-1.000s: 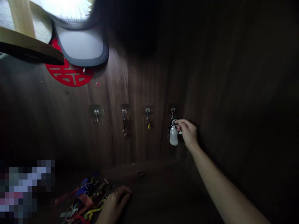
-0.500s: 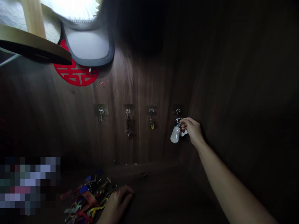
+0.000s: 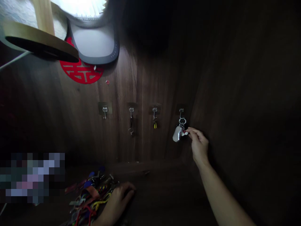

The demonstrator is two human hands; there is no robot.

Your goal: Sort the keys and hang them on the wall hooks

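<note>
A bunch of keychains with a silver ring (image 3: 182,121) and a pale, shiny oblong fob (image 3: 177,134) hangs at the rightmost wall hook (image 3: 181,110). My right hand (image 3: 199,145) is beside it, its fingertips pinched on a small red-and-white pendant (image 3: 184,133) of that bunch. Low in the view my left hand (image 3: 119,197) rests on the dark surface, loosely curled, with thumb and forefinger apart and nothing visible between them. Next to it lies a heap of colourful straps and key lanyards (image 3: 95,192).
On the wooden wall, another hook holds a small key ring (image 3: 131,131), and one beside it a yellow-and-dark item (image 3: 155,125). The leftmost hook (image 3: 105,110) bears nothing. Above are a grey cap (image 3: 95,40), a red paper cutout (image 3: 82,73) and a round lamp base (image 3: 42,44).
My right hand has slid from the ring near the hook down to the pendant at the bunch's right side. The left hand has stayed by the heap. The view has shifted slightly.
</note>
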